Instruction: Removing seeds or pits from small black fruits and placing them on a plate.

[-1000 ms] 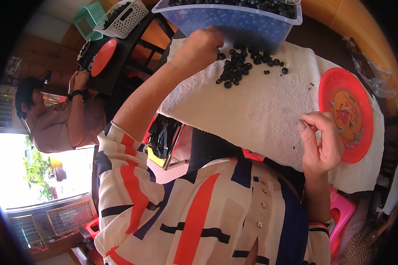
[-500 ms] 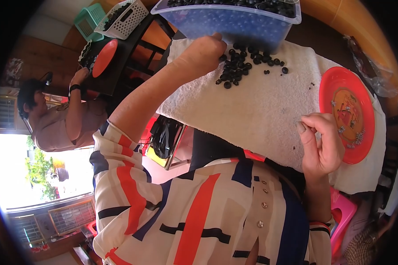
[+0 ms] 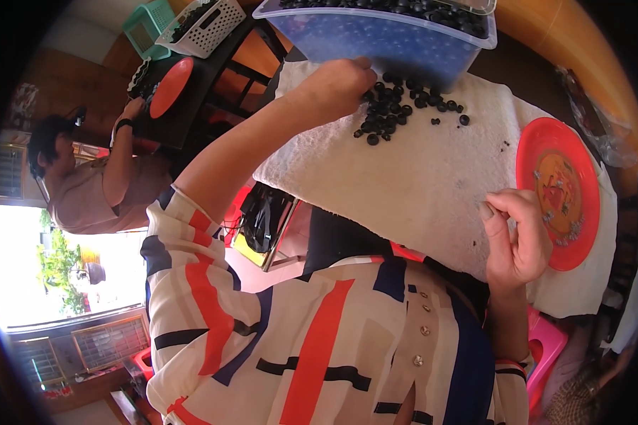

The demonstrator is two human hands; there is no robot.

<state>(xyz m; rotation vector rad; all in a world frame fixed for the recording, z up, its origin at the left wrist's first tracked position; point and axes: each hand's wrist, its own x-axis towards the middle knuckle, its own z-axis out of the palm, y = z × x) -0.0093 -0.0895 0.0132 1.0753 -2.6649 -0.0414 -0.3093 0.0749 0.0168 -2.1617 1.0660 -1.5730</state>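
My left hand (image 3: pixel 339 88) is at the far side of the towel, its fingers curled down by a loose pile of small, round, black pieces (image 3: pixel 391 106). Its fingertips are mostly hidden, so what they grip does not show. Beside the red plate (image 3: pixel 529 159) on the right is my right hand (image 3: pixel 519 244), thumb and forefinger pinched together; anything between them is too small to make out. Tiny silvery metal bits (image 3: pixel 573 232) lie in the plate. Both hands work over a white towel (image 3: pixel 404 184).
A translucent blue tub (image 3: pixel 376 46) full of black pieces stands at the far edge. Clear plastic wrapping (image 3: pixel 613 145) lies beyond the plate. At left, another person (image 3: pixel 113 184) sits at a dark table with a red plate (image 3: pixel 171 88), a white basket (image 3: pixel 204 32) and a green basket (image 3: pixel 147 30).
The view has shifted slightly. My left hand stays at the edge of the black pile, and my right hand keeps its pinch beside the plate.
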